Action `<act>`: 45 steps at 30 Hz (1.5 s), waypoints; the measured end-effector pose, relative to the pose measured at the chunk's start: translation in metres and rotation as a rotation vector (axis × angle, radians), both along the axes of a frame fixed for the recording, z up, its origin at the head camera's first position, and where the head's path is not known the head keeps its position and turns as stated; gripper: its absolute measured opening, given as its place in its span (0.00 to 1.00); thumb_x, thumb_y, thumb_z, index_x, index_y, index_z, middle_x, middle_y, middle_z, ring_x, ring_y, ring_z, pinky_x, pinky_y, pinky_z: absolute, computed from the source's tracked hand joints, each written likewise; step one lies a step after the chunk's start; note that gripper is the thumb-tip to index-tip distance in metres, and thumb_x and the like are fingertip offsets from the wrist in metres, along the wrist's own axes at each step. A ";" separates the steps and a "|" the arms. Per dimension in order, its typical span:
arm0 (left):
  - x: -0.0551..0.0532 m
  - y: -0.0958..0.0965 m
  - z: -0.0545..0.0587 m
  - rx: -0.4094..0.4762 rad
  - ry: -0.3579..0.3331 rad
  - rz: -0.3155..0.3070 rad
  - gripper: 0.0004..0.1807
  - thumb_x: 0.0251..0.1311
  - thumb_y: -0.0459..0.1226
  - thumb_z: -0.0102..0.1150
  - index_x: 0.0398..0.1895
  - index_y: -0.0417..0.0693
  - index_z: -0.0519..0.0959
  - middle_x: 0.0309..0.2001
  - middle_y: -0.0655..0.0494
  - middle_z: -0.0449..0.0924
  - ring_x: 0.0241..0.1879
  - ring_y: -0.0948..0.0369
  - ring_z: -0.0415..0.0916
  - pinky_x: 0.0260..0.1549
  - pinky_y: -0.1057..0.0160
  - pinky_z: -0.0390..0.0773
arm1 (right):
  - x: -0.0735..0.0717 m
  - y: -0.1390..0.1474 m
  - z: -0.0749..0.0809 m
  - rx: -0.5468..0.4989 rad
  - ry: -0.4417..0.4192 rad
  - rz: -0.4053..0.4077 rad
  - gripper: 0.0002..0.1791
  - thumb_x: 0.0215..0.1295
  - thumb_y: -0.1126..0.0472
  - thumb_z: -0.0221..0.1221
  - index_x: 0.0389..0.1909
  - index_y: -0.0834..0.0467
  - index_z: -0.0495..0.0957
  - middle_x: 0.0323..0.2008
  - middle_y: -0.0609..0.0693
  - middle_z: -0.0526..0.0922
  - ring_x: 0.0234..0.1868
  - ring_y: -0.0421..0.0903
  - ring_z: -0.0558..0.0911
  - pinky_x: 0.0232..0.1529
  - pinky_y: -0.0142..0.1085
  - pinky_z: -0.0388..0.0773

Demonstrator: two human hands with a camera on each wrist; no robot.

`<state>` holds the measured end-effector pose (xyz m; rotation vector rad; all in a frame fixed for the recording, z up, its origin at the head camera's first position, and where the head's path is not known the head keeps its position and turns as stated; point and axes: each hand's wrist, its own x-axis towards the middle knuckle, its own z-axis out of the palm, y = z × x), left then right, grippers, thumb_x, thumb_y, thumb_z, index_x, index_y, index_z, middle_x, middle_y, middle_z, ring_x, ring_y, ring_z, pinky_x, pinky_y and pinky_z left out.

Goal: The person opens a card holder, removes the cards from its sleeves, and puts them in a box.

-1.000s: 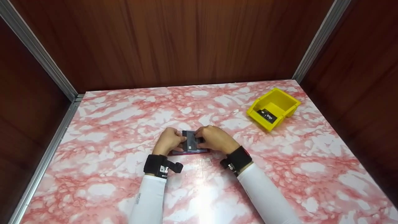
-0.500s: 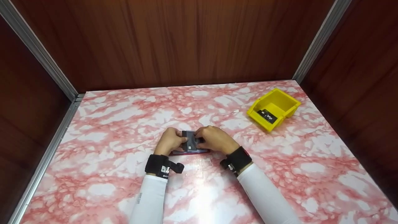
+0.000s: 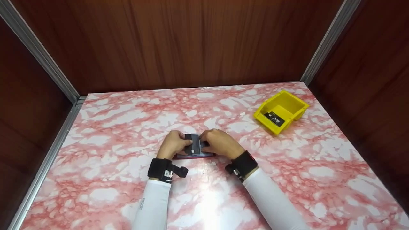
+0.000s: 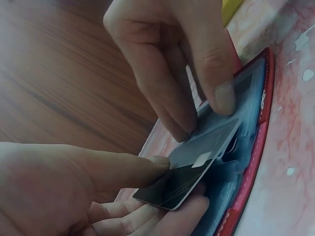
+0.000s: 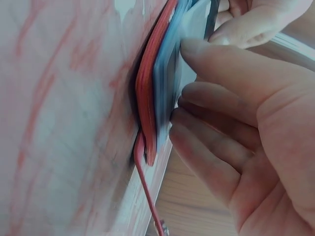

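Observation:
A card holder [image 3: 199,157] with a red edge and clear plastic sleeves lies open on the table, between the hands. My left hand [image 3: 172,144] pinches a black card [image 4: 170,189], thumb above and fingers beneath. That card has a small pale chip and sits partly within a translucent sleeve [image 4: 204,135], its dark end sticking out on the left. From the other side, my right hand [image 3: 220,143] holds the sleeve between thumb and fingers. In the right wrist view the stacked sleeves [image 5: 165,93] show edge-on; the right fingertips partly hide the page there.
A yellow bin [image 3: 282,107] stands at the back right, with black cards [image 3: 274,118] marked "Vip" in it. A red strap [image 5: 147,189] with a metal end hangs off the holder. Wood-grain panels [image 3: 191,44] wall in the marbled table [image 3: 127,127].
The black card has slid slightly left, and more of its dark end shows outside the sleeve. My left hand has shifted a little; the right hand stays almost where it was.

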<state>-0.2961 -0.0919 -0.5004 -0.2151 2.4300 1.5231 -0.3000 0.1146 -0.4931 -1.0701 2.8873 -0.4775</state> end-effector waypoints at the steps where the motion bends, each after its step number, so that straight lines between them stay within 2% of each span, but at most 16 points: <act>1: 0.000 0.001 0.000 0.005 0.006 -0.001 0.13 0.67 0.32 0.72 0.46 0.33 0.78 0.42 0.44 0.81 0.28 0.58 0.85 0.25 0.65 0.90 | 0.001 -0.001 0.000 0.000 0.003 -0.002 0.12 0.68 0.60 0.75 0.48 0.62 0.91 0.52 0.57 0.93 0.50 0.51 0.91 0.54 0.46 0.90; 6: 0.000 0.003 -0.001 0.031 0.017 0.002 0.13 0.66 0.29 0.71 0.46 0.32 0.76 0.41 0.45 0.78 0.28 0.57 0.84 0.24 0.64 0.90 | 0.002 -0.004 -0.001 -0.014 0.027 0.024 0.07 0.68 0.64 0.74 0.42 0.64 0.90 0.49 0.58 0.92 0.47 0.50 0.91 0.50 0.45 0.91; 11: 0.001 0.002 0.001 -0.008 0.012 0.005 0.15 0.66 0.31 0.72 0.48 0.34 0.76 0.43 0.45 0.78 0.27 0.60 0.83 0.23 0.66 0.89 | 0.002 -0.005 -0.002 -0.035 0.017 0.035 0.06 0.69 0.63 0.73 0.38 0.64 0.91 0.51 0.59 0.92 0.50 0.52 0.91 0.53 0.45 0.91; 19: 0.001 -0.003 0.002 -0.038 -0.013 0.010 0.15 0.69 0.34 0.71 0.51 0.35 0.77 0.47 0.43 0.81 0.32 0.58 0.85 0.25 0.67 0.89 | 0.001 -0.004 -0.003 -0.032 0.008 0.026 0.07 0.70 0.62 0.73 0.41 0.63 0.92 0.52 0.59 0.92 0.52 0.52 0.92 0.54 0.45 0.91; 25: 0.001 -0.001 0.000 -0.085 0.029 -0.003 0.12 0.66 0.36 0.73 0.40 0.38 0.79 0.37 0.50 0.81 0.26 0.61 0.81 0.22 0.69 0.84 | 0.002 -0.004 -0.004 -0.021 0.034 0.031 0.07 0.70 0.62 0.73 0.40 0.62 0.92 0.50 0.57 0.93 0.49 0.51 0.91 0.51 0.44 0.91; 30: 0.001 0.002 -0.001 -0.178 0.088 -0.014 0.15 0.64 0.39 0.75 0.34 0.42 0.75 0.34 0.54 0.76 0.33 0.59 0.76 0.31 0.68 0.76 | 0.001 -0.005 -0.004 -0.023 0.043 0.031 0.06 0.70 0.62 0.72 0.39 0.62 0.92 0.48 0.57 0.93 0.47 0.51 0.91 0.49 0.44 0.91; 32: 0.001 0.003 -0.001 -0.193 0.098 -0.015 0.15 0.64 0.39 0.75 0.33 0.43 0.75 0.35 0.54 0.77 0.35 0.58 0.76 0.33 0.67 0.76 | 0.001 -0.005 -0.003 -0.028 0.040 0.030 0.06 0.71 0.62 0.72 0.39 0.62 0.92 0.48 0.57 0.93 0.47 0.51 0.91 0.48 0.45 0.90; 39: 0.001 0.003 0.000 -0.109 0.051 -0.008 0.11 0.66 0.34 0.71 0.33 0.41 0.76 0.36 0.50 0.81 0.29 0.60 0.82 0.24 0.67 0.86 | 0.001 -0.004 -0.004 -0.037 0.029 0.021 0.06 0.71 0.62 0.72 0.40 0.61 0.92 0.48 0.56 0.93 0.48 0.51 0.91 0.50 0.45 0.90; 45: 0.000 -0.005 0.002 0.054 -0.021 0.022 0.08 0.69 0.30 0.66 0.44 0.33 0.78 0.45 0.42 0.82 0.28 0.57 0.85 0.24 0.65 0.90 | 0.000 -0.004 -0.004 -0.044 0.009 0.013 0.07 0.71 0.62 0.72 0.43 0.61 0.92 0.50 0.57 0.93 0.50 0.52 0.92 0.52 0.47 0.91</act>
